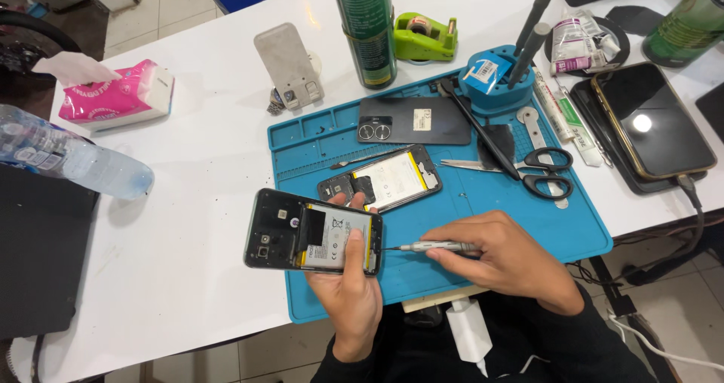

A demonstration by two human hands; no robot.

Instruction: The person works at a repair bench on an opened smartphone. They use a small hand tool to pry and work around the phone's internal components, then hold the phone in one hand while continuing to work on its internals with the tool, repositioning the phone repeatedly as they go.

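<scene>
Lower centre of frame: left hand point(348, 281) clamps the opened phone point(313, 241) by its edges, light, stiff, fragile inside; right hand point(504, 256) pinches a thin screwdriver point(431, 246), tip at the phone's right edge.

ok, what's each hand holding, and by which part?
Left hand holds the opened phone from beneath at its right end, thumb on the battery. Right hand pinches the screwdriver by its handle.

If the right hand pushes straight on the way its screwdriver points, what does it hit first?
The right hand points its screwdriver leftward; the tip would first meet the opened phone in the left hand, apparently at its right edge.
</scene>
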